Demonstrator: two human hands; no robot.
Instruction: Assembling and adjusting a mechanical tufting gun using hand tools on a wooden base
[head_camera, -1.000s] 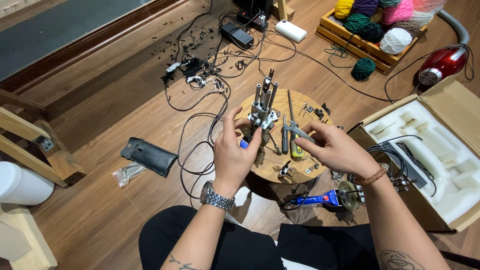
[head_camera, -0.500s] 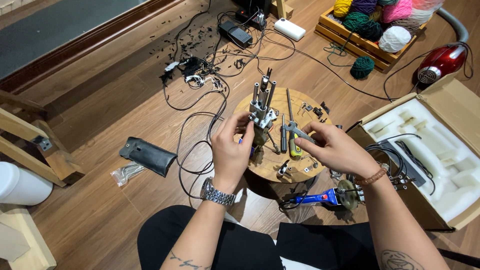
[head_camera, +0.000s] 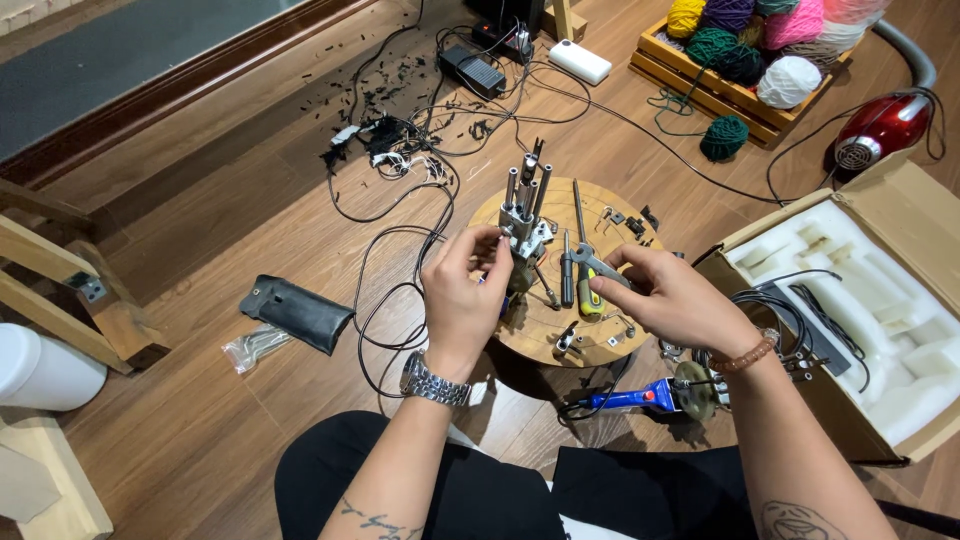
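Nearest the camera, the person's black-clad lap fills the bottom edge, and both forearms reach forward from it over a round wooden worktop (head_camera: 540, 345) standing on the plank floor. On the left wrist sits a metal watch (head_camera: 435, 380); the left hand (head_camera: 462, 290) has its grip closed on the base of a small metal assembly (head_camera: 524, 225) of upright rods, thumb and fingers pinched around its block. Just right of that grip, the right hand (head_camera: 670, 295), wearing a bead bracelet (head_camera: 752, 352), holds a grey spanner (head_camera: 597, 265) between thumb and fingers, its head pointing toward the assembly. Between the two grips lie a black-handled screwdriver (head_camera: 567, 275) and a yellow-handled one (head_camera: 590, 300), flat on the worktop. Below the right hand, a blue rotary tool (head_camera: 640, 398) rests on the floor. Right of that hand stands an open cardboard box (head_camera: 890, 200) with white foam lining. Left of the left grip lies a black pouch (head_camera: 297, 313). Farther off, black cables (head_camera: 400, 200) sprawl over the floor, and beyond the right hand are a red vacuum cleaner (head_camera: 885, 125) and a wooden crate of yarn balls (head_camera: 745, 40).
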